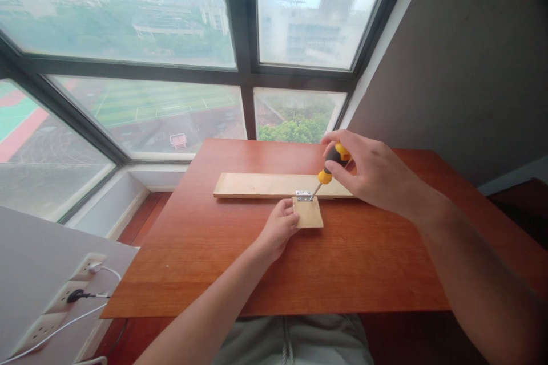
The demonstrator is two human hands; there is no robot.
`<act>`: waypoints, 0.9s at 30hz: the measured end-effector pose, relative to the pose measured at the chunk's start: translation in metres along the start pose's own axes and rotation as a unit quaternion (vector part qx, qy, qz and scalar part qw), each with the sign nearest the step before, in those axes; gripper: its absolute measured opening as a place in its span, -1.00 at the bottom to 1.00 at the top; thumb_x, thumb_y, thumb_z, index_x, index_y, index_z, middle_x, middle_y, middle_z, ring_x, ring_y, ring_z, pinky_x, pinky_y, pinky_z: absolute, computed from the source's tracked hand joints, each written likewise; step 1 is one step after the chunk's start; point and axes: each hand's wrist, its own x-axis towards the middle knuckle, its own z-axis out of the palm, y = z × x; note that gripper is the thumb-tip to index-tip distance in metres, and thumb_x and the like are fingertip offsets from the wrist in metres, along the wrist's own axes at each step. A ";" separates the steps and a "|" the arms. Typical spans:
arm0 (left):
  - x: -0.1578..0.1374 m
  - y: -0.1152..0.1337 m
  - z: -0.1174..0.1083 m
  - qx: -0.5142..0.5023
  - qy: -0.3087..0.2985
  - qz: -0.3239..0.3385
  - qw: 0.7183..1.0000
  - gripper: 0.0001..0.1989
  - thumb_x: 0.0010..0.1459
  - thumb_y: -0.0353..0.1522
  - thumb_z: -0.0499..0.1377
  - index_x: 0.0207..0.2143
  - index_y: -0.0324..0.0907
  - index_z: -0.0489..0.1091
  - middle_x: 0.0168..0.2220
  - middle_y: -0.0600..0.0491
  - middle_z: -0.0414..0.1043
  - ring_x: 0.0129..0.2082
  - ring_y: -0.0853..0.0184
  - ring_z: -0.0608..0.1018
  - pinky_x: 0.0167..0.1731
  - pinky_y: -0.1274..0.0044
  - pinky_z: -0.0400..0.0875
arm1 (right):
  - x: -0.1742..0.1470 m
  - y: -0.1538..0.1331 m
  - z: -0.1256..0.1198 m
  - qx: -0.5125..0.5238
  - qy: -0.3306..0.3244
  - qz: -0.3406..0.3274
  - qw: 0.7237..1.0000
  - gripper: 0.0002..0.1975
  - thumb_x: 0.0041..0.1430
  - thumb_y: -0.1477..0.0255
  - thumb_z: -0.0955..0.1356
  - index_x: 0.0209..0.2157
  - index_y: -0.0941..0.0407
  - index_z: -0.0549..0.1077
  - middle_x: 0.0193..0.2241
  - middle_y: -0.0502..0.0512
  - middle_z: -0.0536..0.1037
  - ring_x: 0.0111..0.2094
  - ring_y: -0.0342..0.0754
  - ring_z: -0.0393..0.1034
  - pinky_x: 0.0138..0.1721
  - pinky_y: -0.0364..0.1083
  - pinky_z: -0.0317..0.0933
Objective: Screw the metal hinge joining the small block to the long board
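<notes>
Where the small wooden block butts against the long plank mid-table, a metal hinge bridges both. Right hand closed around a yellow-black screwdriver, tip on the hinge. Left hand curled, fingers pressing the block's left edge. Reddish wooden table underneath; window beyond.

Both bare forearms are reaching out from the near edge toward the middle of the scene. The left hand is lying low, knuckles up, fingers curled and pressing down (the thumb is tucked out of sight). The right hand is hovering higher and farther, to the right of the left one, wrist bent, fingers and thumb pinching closed in a grip, with its forearm slanting in from the near right.
</notes>
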 end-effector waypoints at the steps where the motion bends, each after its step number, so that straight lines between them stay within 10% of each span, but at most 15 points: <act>1: 0.000 0.000 0.000 -0.002 -0.001 0.000 1.000 -0.63 -0.07 -0.59 0.19 -0.16 -0.21 0.29 -0.21 -0.07 0.54 -0.29 0.32 0.59 -0.31 0.56 0.45 | 0.001 0.000 0.002 -0.028 0.014 0.009 0.999 -0.68 0.20 0.35 0.30 0.00 0.05 0.35 -0.15 0.04 0.55 -0.31 -0.03 0.45 -0.35 -0.08 0.20; 27: 0.001 -0.001 -0.001 -0.008 0.006 -0.011 1.000 -0.66 -0.03 -0.60 0.18 -0.17 -0.22 0.30 -0.20 -0.08 0.54 -0.30 0.35 0.59 -0.34 0.59 0.45 | 0.007 0.005 0.006 -0.050 0.040 0.043 0.997 -0.53 0.21 0.32 0.26 0.16 0.07 0.33 -0.21 0.10 0.59 -0.32 0.03 0.47 -0.34 -0.05 0.24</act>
